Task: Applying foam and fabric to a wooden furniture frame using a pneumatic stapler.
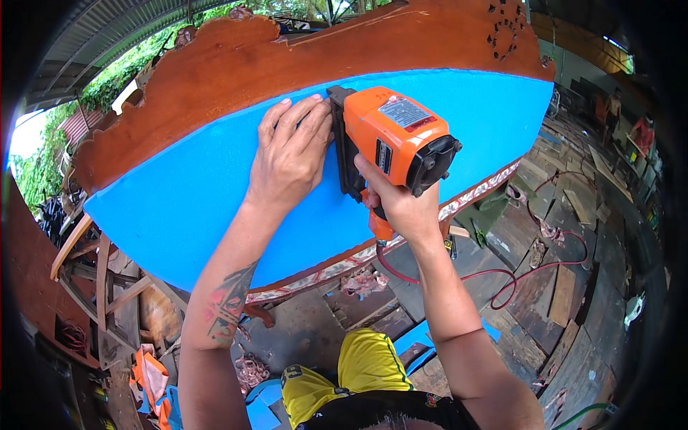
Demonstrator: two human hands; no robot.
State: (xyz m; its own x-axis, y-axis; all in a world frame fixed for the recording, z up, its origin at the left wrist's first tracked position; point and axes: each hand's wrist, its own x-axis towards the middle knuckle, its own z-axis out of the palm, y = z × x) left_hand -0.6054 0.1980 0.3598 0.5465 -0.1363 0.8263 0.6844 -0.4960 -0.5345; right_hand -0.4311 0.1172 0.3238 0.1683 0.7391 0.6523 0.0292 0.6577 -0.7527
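Observation:
An orange-and-black pneumatic staple gun [387, 132] is held in my right hand [398, 201], its black magazine against a blue covered panel [179, 208] near the upper edge. My left hand [290, 147] lies on the blue panel just left of the magazine, fingers flat and bent slightly, with fingertips by the top edge. The panel is fixed to a brown wooden piece [423, 36] with a carved, scalloped outline and cut-out holes at its upper right. A red hose [401, 276] runs from the gun down over the floor. The gun's nose is mostly hidden.
Wooden chair-like frames [104, 272] stand at the lower left. The floor [519, 337] holds boards, scraps, blue offcuts [412, 337] and orange fabric [150, 376]. Two people [613, 111] are at the far right, under a roof. Greenery shows behind the brown piece.

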